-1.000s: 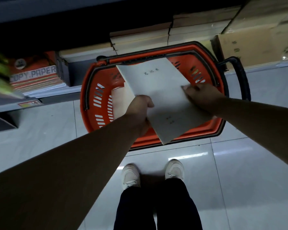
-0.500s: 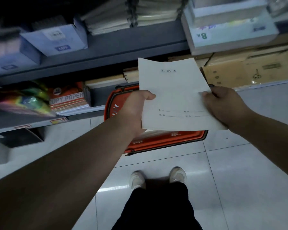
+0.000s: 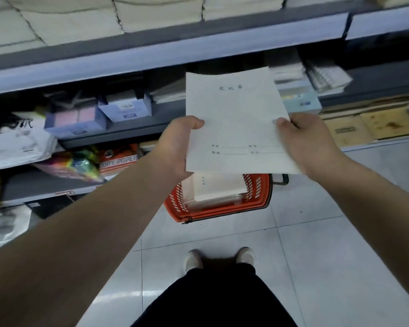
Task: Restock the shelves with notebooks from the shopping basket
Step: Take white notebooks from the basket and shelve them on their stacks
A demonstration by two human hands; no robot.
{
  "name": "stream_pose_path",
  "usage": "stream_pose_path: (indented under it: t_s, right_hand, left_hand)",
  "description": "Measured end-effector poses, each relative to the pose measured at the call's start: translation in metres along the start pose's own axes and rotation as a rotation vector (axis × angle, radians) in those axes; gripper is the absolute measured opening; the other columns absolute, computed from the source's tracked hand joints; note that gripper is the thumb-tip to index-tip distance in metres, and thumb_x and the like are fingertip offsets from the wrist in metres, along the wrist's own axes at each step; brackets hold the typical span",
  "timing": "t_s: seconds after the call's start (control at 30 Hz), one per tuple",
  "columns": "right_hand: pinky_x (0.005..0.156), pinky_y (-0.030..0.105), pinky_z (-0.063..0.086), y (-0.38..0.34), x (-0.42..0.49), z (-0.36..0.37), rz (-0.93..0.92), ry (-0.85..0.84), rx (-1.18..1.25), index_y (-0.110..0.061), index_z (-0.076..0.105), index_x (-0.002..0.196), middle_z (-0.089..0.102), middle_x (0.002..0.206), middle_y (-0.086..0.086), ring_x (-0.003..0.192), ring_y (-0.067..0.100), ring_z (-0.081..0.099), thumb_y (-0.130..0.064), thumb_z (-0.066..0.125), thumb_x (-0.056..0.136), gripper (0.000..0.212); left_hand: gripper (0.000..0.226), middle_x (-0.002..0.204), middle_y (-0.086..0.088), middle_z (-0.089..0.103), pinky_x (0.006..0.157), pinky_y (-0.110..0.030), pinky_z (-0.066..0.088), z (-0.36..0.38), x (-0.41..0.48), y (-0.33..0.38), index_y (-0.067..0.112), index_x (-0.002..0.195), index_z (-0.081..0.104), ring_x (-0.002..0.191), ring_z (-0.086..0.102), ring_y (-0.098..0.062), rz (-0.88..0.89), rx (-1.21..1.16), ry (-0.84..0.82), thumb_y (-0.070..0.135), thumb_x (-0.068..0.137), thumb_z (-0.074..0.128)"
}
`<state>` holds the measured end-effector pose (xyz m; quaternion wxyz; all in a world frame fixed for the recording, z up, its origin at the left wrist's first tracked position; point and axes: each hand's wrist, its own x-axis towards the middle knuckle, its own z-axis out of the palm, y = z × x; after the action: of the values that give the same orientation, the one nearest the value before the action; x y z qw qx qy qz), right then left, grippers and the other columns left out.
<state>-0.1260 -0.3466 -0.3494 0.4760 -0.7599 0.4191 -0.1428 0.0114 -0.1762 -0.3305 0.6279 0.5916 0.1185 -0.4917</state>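
I hold a thin white notebook (image 3: pixel 234 119) flat in front of the shelves, its printed cover facing me. My left hand (image 3: pixel 175 147) grips its left edge, thumb on top. My right hand (image 3: pixel 305 142) grips its right edge the same way. Below it on the floor stands the red shopping basket (image 3: pixel 262 197), with more pale notebooks (image 3: pixel 217 187) stacked inside; the held notebook hides its far half. Stacks of pale notebooks (image 3: pixel 80 24) lie on the top shelf (image 3: pixel 175 53) above.
The middle shelf holds blue and pink boxes (image 3: pixel 76 119), stacked pads and a light blue pack (image 3: pixel 302 102). Lower down are copy paper packs (image 3: pixel 118 159), coloured packets (image 3: pixel 69 166) and brown cardboard boxes (image 3: pixel 368 126). My shoes (image 3: pixel 194 259) stand on grey floor tiles.
Both hands have lifted the notebook up out of the basket to shelf height. My view has tilted upward, bringing the upper shelves into sight.
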Motion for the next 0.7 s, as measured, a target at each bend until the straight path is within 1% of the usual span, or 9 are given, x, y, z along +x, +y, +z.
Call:
stream_pose_path:
  t_s: [0.07, 0.13, 0.2, 0.27, 0.33, 0.43, 0.5, 0.6, 0.7]
  right_hand:
    - [0.038, 0.007, 0.034, -0.014, -0.007, -0.010, -0.004, 0.003, 0.038, -0.019, 0.060, 0.074, 0.059, 0.068, -0.008, 0.049, -0.003, 0.052, -0.025, 0.049, 0.099, 0.029]
    - [0.039, 0.009, 0.036, -0.029, -0.014, -0.023, -0.016, 0.008, 0.077, -0.020, 0.061, 0.075, 0.060, 0.068, -0.009, 0.049, -0.003, 0.053, -0.024, 0.048, 0.100, 0.028]
    - [0.043, 0.014, 0.040, -0.043, -0.018, -0.034, -0.036, 0.005, 0.079, -0.019, 0.062, 0.079, 0.061, 0.072, -0.006, 0.057, 0.004, 0.054, -0.025, 0.048, 0.100, 0.025]
    - [0.046, 0.016, 0.042, -0.058, -0.020, -0.045, -0.068, 0.002, 0.091, -0.023, 0.061, 0.078, 0.061, 0.073, -0.008, 0.061, 0.006, 0.055, -0.026, 0.047, 0.100, 0.026]
    - [0.045, 0.011, 0.041, -0.073, -0.021, -0.054, -0.092, -0.001, 0.116, -0.026, 0.060, 0.077, 0.061, 0.073, -0.012, 0.058, -0.001, 0.055, -0.024, 0.047, 0.100, 0.027]
    - [0.050, 0.015, 0.042, -0.093, -0.021, -0.069, -0.112, -0.016, 0.098, -0.018, 0.064, 0.087, 0.064, 0.079, -0.004, 0.065, 0.005, 0.057, -0.024, 0.046, 0.101, 0.024]
    - [0.046, 0.011, 0.041, -0.104, -0.019, -0.079, -0.117, -0.008, 0.125, -0.019, 0.064, 0.085, 0.064, 0.077, -0.006, 0.065, 0.007, 0.056, -0.024, 0.046, 0.101, 0.024]
    - [0.048, 0.015, 0.042, -0.119, -0.016, -0.089, -0.119, -0.015, 0.179, -0.024, 0.063, 0.082, 0.065, 0.078, -0.006, 0.066, 0.008, 0.058, -0.025, 0.047, 0.101, 0.025]
    - [0.054, 0.020, 0.043, -0.128, -0.010, -0.097, -0.127, -0.026, 0.177, -0.018, 0.065, 0.091, 0.066, 0.083, -0.005, 0.072, 0.010, 0.060, -0.025, 0.046, 0.101, 0.023]
  left_hand:
    - [0.022, 0.091, -0.010, 0.073, 0.057, -0.040, 0.057, 0.004, -0.016, 0.010, 0.016, 0.108, 0.064, 0.073, 0.072, -0.028, 0.034, -0.004, -0.001, 0.021, 0.091, 0.052]
    - [0.023, 0.091, -0.009, 0.073, 0.054, -0.040, 0.056, 0.008, -0.032, 0.020, 0.019, 0.110, 0.063, 0.070, 0.071, -0.026, 0.095, -0.013, -0.012, 0.019, 0.094, 0.047]
    - [0.029, 0.092, -0.007, 0.074, 0.052, -0.039, 0.056, 0.013, -0.047, 0.028, 0.026, 0.112, 0.063, 0.069, 0.072, -0.025, 0.163, -0.033, -0.055, 0.015, 0.096, 0.042]
    - [0.037, 0.095, -0.004, 0.075, 0.054, -0.041, 0.056, 0.017, -0.059, 0.037, 0.035, 0.116, 0.062, 0.073, 0.074, -0.024, 0.229, -0.050, -0.093, 0.012, 0.096, 0.041]
    - [0.043, 0.102, -0.002, 0.075, 0.058, -0.042, 0.056, 0.024, -0.071, 0.044, 0.039, 0.125, 0.058, 0.080, 0.074, -0.024, 0.276, -0.056, -0.120, 0.011, 0.097, 0.041]
    - [0.044, 0.105, -0.003, 0.074, 0.060, -0.042, 0.057, 0.034, -0.086, 0.055, 0.034, 0.132, 0.054, 0.085, 0.073, -0.025, 0.322, -0.085, -0.162, 0.010, 0.098, 0.040]
    - [0.042, 0.107, -0.005, 0.073, 0.060, -0.041, 0.057, 0.042, -0.095, 0.063, 0.032, 0.133, 0.054, 0.087, 0.073, -0.025, 0.340, -0.106, -0.189, 0.011, 0.099, 0.040]
    - [0.039, 0.107, -0.004, 0.073, 0.060, -0.042, 0.057, 0.054, -0.105, 0.076, 0.032, 0.130, 0.055, 0.087, 0.073, -0.026, 0.380, -0.122, -0.207, 0.013, 0.100, 0.040]
    - [0.037, 0.108, -0.003, 0.073, 0.064, -0.046, 0.057, 0.064, -0.109, 0.085, 0.037, 0.123, 0.059, 0.091, 0.072, -0.029, 0.403, -0.135, -0.227, 0.015, 0.101, 0.040]
